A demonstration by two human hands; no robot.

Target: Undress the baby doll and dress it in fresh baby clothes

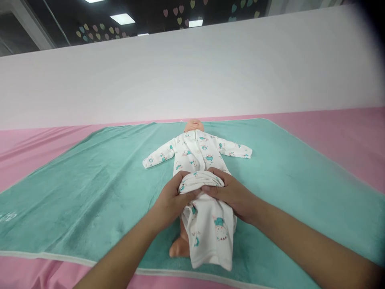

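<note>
A baby doll point(194, 125) lies on its back, head at the far side, in a white printed long-sleeved top point(197, 148) with its arms spread. Matching white baby pants point(212, 228) hang over the doll's lower legs, their upper part gathered into folds. My left hand point(175, 196) pinches the left side of the gathered fabric, thumb on top. On the right side, my right hand point(231, 192) grips the same folds, its thumb near the left one. One bare doll foot point(180, 247) shows left of the pants. The other foot is hidden.
Under the doll is a teal blanket point(105, 192) with a pale edge, spread over a pink sheet point(337, 136). A white wall or panel point(186, 76) rises behind. Above it, dark glass point(150, 18) carries heart-shaped stickers and light reflections.
</note>
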